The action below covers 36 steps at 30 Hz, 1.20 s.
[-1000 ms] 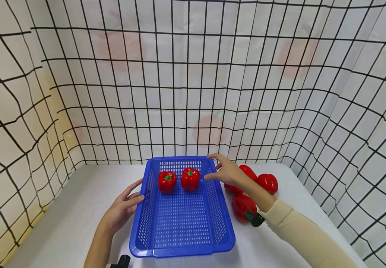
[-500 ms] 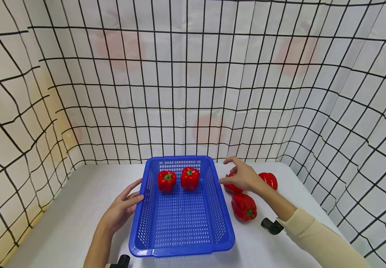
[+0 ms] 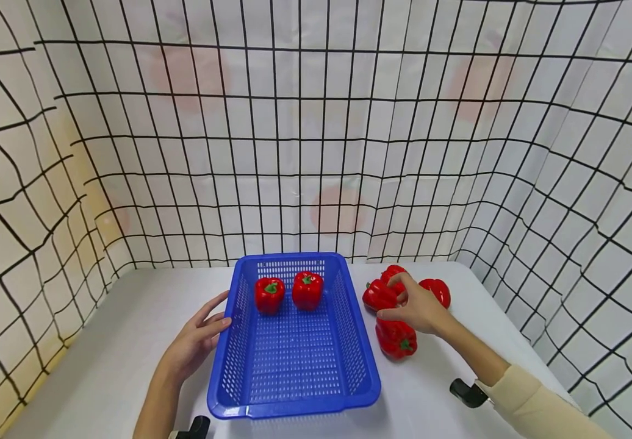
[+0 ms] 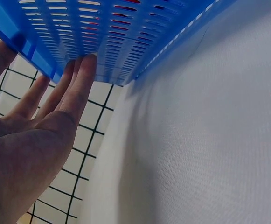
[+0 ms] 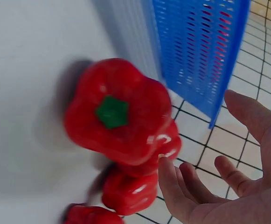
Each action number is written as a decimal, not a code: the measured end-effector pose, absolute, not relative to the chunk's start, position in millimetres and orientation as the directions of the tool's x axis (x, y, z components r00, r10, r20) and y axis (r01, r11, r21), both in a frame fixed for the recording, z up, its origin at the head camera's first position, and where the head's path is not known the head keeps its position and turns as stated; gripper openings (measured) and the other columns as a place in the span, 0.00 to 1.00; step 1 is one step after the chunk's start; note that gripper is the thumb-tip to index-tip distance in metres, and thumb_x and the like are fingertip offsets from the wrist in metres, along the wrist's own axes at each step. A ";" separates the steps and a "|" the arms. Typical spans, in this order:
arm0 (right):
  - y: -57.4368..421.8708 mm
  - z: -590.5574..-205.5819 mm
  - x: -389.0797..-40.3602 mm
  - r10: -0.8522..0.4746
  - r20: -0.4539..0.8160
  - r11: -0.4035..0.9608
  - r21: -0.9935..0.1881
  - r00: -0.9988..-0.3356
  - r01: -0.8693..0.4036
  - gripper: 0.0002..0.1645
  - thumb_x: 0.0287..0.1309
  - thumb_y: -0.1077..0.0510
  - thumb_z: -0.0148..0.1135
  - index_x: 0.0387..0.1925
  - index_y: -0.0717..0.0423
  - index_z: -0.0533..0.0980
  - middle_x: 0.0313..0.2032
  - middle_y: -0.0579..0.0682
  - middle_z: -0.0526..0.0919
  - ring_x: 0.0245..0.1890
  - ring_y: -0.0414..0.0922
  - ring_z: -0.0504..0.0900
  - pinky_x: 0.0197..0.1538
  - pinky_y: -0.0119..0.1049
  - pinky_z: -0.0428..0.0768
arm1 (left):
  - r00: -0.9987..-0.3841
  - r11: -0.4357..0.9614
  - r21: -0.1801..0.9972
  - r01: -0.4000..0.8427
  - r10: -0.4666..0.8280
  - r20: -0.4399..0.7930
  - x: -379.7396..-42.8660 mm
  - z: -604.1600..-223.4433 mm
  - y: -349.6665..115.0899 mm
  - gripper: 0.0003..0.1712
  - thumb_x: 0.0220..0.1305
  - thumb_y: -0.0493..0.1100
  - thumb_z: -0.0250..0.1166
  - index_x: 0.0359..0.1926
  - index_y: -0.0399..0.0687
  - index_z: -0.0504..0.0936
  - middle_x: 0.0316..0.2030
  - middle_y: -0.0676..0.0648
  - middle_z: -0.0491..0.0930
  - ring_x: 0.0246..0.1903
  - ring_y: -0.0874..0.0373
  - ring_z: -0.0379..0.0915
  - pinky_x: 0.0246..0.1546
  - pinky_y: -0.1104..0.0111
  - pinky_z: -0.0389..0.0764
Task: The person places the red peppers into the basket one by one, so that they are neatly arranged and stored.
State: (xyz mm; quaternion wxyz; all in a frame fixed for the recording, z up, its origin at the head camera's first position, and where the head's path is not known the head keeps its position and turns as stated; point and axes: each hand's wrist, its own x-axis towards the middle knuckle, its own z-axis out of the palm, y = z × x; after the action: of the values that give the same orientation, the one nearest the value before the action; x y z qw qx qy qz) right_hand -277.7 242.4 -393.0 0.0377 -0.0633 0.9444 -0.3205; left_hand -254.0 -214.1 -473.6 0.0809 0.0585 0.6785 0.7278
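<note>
A blue plastic basket [image 3: 294, 366] stands on the table with two red bell peppers, one on the left [image 3: 269, 297] and one beside it [image 3: 307, 291], at its far end. My left hand [image 3: 191, 342] touches the basket's left wall; in the left wrist view its extended fingers [image 4: 81, 79] lie against the slotted side. Over the loose peppers to the right hovers my right hand [image 3: 419, 310], thumb and fingers spread, holding nothing. Nearest it are a front bell pepper [image 3: 396, 341] and another [image 3: 378, 297] behind. The right wrist view shows the front pepper's green stem [image 5: 112, 112] close up.
Two more red bell peppers lie farther back, one at the rear [image 3: 391, 272] and one to the right [image 3: 438, 291]. Black grid netting [image 3: 316, 140] over white sheeting encloses the back and both sides of the white table [image 3: 113, 347].
My right hand has moved right and toward me, from the basket's far right rim to above the loose peppers. The left hand stays at the basket; the view has shifted slightly.
</note>
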 end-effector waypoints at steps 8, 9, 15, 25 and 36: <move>253.4 -410.6 -269.6 -0.143 0.032 0.802 -0.582 -0.989 -0.135 0.43 0.46 0.48 0.81 0.58 0.56 0.67 0.52 0.65 0.79 0.52 0.61 0.79 0.39 0.45 0.88 | -0.979 -0.076 0.997 -0.031 0.204 -0.014 -254.4 -473.7 -214.4 0.43 0.71 0.45 0.63 0.80 0.63 0.52 0.70 0.34 0.69 0.61 0.43 0.79 0.63 0.52 0.78; 254.1 -411.8 -269.1 -0.141 0.041 0.800 -0.584 -0.989 -0.138 0.42 0.46 0.49 0.81 0.58 0.56 0.67 0.53 0.65 0.79 0.53 0.62 0.78 0.39 0.46 0.88 | -0.979 -0.076 0.997 -0.029 0.204 -0.013 -254.3 -473.5 -214.3 0.43 0.71 0.45 0.63 0.80 0.63 0.52 0.70 0.34 0.69 0.60 0.43 0.79 0.63 0.52 0.78; 257.3 -423.6 -266.6 -0.133 0.061 0.815 -0.561 -0.989 -0.144 0.44 0.43 0.50 0.83 0.58 0.56 0.68 0.53 0.65 0.79 0.54 0.62 0.77 0.39 0.45 0.88 | -0.979 -0.080 0.996 -0.027 0.202 -0.010 -253.5 -473.1 -214.3 0.43 0.71 0.45 0.62 0.80 0.63 0.52 0.70 0.34 0.69 0.60 0.43 0.79 0.62 0.54 0.79; 258.6 -430.2 -257.7 -0.163 0.035 0.799 -0.581 -0.986 -0.152 0.47 0.36 0.53 0.86 0.55 0.56 0.66 0.46 0.59 0.78 0.49 0.56 0.77 0.37 0.44 0.88 | -0.981 -0.077 0.997 -0.029 0.195 -0.014 -252.6 -472.3 -213.6 0.43 0.71 0.45 0.63 0.80 0.63 0.52 0.70 0.35 0.69 0.60 0.43 0.79 0.62 0.53 0.79; 258.7 -446.7 -258.2 -0.145 0.006 0.806 -0.579 -0.989 -0.121 0.49 0.36 0.53 0.86 0.56 0.54 0.65 0.53 0.60 0.78 0.57 0.61 0.78 0.48 0.55 0.87 | -0.981 -0.070 0.997 -0.030 0.193 -0.016 -252.0 -472.7 -212.7 0.43 0.71 0.46 0.63 0.80 0.63 0.52 0.70 0.35 0.69 0.61 0.42 0.79 0.63 0.51 0.78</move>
State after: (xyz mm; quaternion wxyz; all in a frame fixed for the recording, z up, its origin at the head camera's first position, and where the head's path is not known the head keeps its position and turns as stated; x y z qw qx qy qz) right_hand -258.2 258.7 -446.7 0.0194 -0.0700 0.9502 -0.3032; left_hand -252.0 -212.7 -472.7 0.0767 0.0601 0.6775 0.7291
